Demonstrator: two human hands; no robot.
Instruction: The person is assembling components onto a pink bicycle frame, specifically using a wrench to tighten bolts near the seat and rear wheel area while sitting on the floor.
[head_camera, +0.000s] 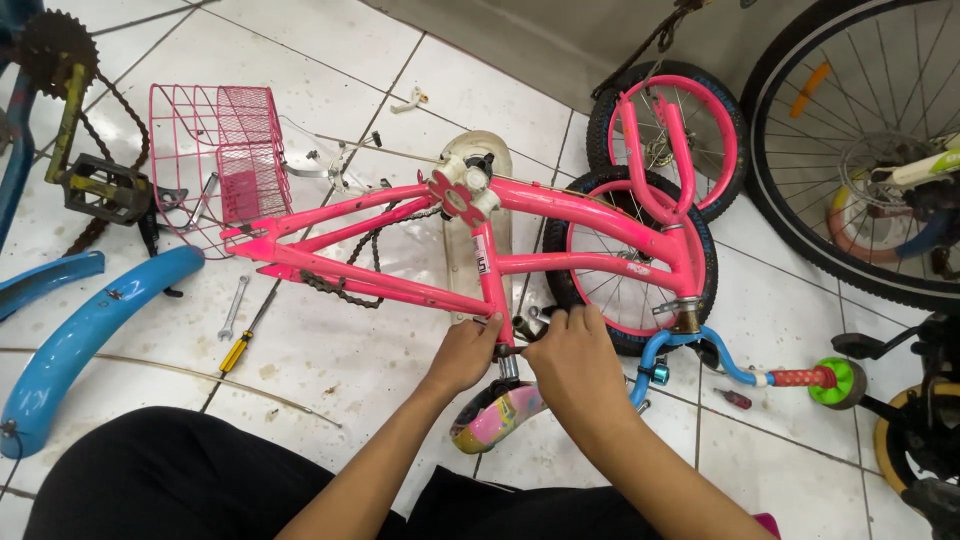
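A pink bicycle frame (420, 250) lies upside down on the white tiled floor (330, 340), its fork (665, 150) pointing away and its chain (345, 285) hanging slack, with no rear wheel fitted. A small wheel (620, 270) with a pink rim leans behind the frame, and a second one stands further back. A large bicycle wheel (850, 150) fills the upper right corner. A blue mudguard (90, 330) curves along the left, near a pink wire basket (215, 160) that sits off the bike. The blue handlebar (740, 375) with its red and green grip rests on the floor at the right. The colourful saddle (495, 415) touches the floor just below the hands. The left hand (465, 355) and right hand (570, 365) both close around the seat post clamp, fingers curled tight; whether they hold a tool I cannot tell. A yellow-handled screwdriver (240, 345) and a small spanner (232, 308) lie unused. Judging by the loose parts, much assembly remains.
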